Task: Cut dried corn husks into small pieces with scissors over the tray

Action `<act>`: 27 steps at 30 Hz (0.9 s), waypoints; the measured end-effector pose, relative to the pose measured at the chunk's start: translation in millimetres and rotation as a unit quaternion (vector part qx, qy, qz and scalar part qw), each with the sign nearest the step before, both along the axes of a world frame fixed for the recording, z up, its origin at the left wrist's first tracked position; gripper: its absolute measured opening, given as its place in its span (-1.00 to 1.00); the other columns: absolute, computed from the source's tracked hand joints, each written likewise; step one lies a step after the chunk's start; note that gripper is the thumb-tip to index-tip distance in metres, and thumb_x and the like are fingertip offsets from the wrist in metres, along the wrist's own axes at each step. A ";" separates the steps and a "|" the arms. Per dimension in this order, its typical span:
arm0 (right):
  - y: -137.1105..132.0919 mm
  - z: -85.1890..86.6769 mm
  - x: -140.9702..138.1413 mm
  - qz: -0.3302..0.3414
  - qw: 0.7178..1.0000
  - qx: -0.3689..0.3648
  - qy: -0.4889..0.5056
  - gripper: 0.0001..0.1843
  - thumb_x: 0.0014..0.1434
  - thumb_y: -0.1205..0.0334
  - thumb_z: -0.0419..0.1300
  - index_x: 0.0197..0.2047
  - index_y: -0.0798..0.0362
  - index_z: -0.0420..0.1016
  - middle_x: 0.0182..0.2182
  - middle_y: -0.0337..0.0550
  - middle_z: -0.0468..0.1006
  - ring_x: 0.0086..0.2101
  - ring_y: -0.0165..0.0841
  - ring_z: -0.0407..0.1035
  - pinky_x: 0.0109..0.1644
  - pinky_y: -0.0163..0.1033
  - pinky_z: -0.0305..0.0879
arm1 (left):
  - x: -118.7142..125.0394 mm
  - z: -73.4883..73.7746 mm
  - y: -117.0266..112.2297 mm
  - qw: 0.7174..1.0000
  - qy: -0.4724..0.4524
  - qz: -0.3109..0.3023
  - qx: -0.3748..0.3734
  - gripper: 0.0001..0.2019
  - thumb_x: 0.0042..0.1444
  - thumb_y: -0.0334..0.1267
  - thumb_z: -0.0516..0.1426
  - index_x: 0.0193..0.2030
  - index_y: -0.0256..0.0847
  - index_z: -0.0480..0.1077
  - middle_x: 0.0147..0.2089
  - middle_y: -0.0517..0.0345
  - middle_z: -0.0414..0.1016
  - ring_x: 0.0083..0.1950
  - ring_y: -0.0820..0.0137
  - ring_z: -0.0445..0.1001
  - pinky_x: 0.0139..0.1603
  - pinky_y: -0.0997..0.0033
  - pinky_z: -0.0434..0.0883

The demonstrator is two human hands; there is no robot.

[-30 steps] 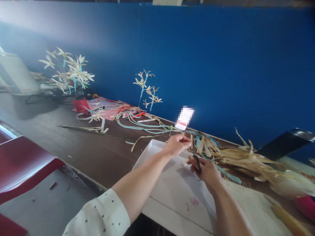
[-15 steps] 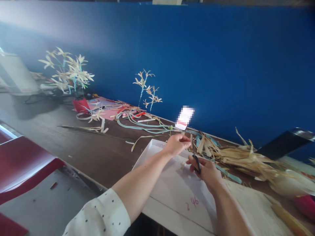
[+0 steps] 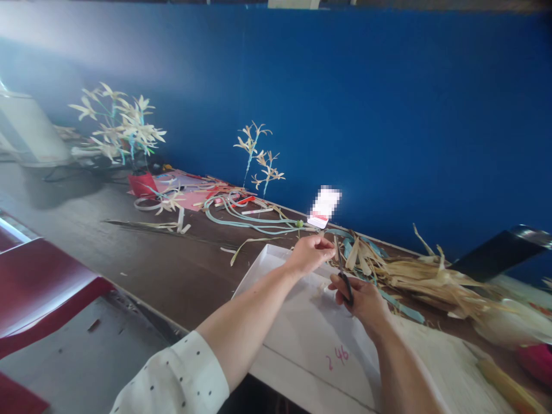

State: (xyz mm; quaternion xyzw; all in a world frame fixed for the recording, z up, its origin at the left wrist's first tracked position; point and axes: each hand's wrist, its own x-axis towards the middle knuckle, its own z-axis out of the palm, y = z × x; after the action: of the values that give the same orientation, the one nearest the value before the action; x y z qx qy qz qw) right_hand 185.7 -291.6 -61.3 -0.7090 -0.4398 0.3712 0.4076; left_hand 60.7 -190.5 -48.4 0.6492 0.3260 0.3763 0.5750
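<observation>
My left hand [image 3: 308,253] is closed in a pinch on a small pale strip of dried husk [image 3: 335,246], held above the far end of a white tray [image 3: 267,265]. My right hand [image 3: 361,298] is closed round the black handles of a pair of scissors [image 3: 342,271], whose blades point up at the strip. Both hands hover close together over the tray. A pile of dried corn husks [image 3: 425,279] lies just right of the hands on the brown table [image 3: 172,270].
Pale husk flowers on stems stand in a red pot [image 3: 141,184] at far left, and a smaller sprig [image 3: 259,161] leans by the blue wall. Light-blue cords [image 3: 241,218], paper scraps and a small card [image 3: 323,208] lie along the table's back. A red sheet [image 3: 38,287] sits at lower left.
Almost nothing differs. The scissors' blades have shifted slightly at the strip, and both hands stay in place over the tray.
</observation>
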 end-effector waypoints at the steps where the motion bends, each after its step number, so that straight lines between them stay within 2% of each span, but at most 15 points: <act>1: 0.1 -0.2 0.2 -0.001 1.000 0.001 -0.002 -0.57 -0.08 -0.13 0.23 -0.46 0.14 0.53 -0.69 -0.21 0.38 -0.68 -0.50 0.06 -0.60 -0.32 -0.06 | -0.1 0.1 -0.1 1.000 0.000 0.000 0.000 -0.79 -0.07 -0.22 0.18 -0.29 -0.26 0.45 -0.38 0.16 0.47 -0.46 0.59 0.30 -0.35 0.56 0.29; 9: -0.5 -1.0 0.9 -0.012 1.000 0.009 -0.007 -0.63 -0.11 -0.08 0.24 -0.50 0.10 0.51 -0.71 -0.24 0.37 -0.69 -0.49 0.06 -0.61 -0.33 -0.06 | -1.3 1.7 -1.3 1.000 -0.004 -0.002 -0.009 -0.78 -0.08 -0.21 0.18 -0.29 -0.28 0.45 -0.38 0.14 0.48 -0.47 0.59 0.29 -0.39 0.57 0.27; 13: 1.8 -7.2 6.2 -0.061 0.998 0.029 0.019 -0.69 -0.12 -0.03 0.26 -0.49 0.08 0.52 -0.68 -0.23 0.40 -0.69 -0.50 0.07 -0.63 -0.33 -0.09 | 0.2 -0.7 0.1 0.999 -0.014 -0.016 -0.033 -0.74 -0.08 -0.18 0.18 -0.26 -0.28 0.44 -0.33 0.11 0.49 -0.47 0.58 0.28 -0.48 0.58 0.23; 16: 3.8 -14.8 12.5 -0.111 0.990 0.068 0.061 -0.72 -0.14 0.02 0.30 -0.43 0.07 0.53 -0.67 -0.27 0.38 -0.70 -0.52 0.03 -0.64 -0.34 -0.14 | 0.4 -1.6 1.5 0.997 -0.043 -0.040 -0.056 -0.74 -0.08 -0.18 0.17 -0.25 -0.28 0.43 -0.31 0.09 0.50 -0.44 0.57 0.30 -0.51 0.60 0.21; 20: 5.1 -21.1 17.1 -0.123 0.977 0.118 0.125 -0.64 -0.19 0.09 0.36 -0.31 0.11 0.55 -0.74 -0.38 0.19 -0.70 -0.55 -0.04 -0.65 -0.37 -0.19 | -1.2 -1.2 2.7 0.993 -0.056 -0.066 -0.084 -0.75 -0.11 -0.18 0.20 -0.28 -0.27 0.42 -0.29 0.10 0.48 -0.39 0.56 0.33 -0.48 0.62 0.24; 24: 5.5 -16.8 13.2 -0.131 0.956 0.173 0.196 -0.50 -0.23 0.15 0.41 -0.15 0.09 0.52 -0.68 -0.42 0.19 -0.68 -0.60 -0.04 -0.65 -0.43 -0.17 | -1.4 -2.1 2.4 0.989 -0.040 -0.098 -0.099 -0.73 -0.12 -0.17 0.23 -0.29 -0.27 0.41 -0.28 0.08 0.48 -0.37 0.54 0.38 -0.46 0.60 0.28; 27: 5.3 -9.6 8.3 -0.154 0.936 0.218 0.230 -0.53 -0.21 0.17 0.41 -0.17 0.08 0.52 -0.66 -0.42 0.20 -0.68 -0.62 -0.04 -0.66 -0.46 -0.15 | -0.2 -2.7 0.3 0.985 -0.031 -0.134 -0.107 -0.75 -0.08 -0.21 0.20 -0.26 -0.29 0.38 -0.26 0.01 0.50 -0.39 0.51 0.43 -0.48 0.56 0.31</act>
State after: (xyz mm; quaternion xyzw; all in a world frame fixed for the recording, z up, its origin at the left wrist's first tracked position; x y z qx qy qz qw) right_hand 194.0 -286.3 -70.8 -0.5566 -0.2898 0.3518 0.6946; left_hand 60.5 -190.3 -51.1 0.6099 0.2562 0.2788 0.6962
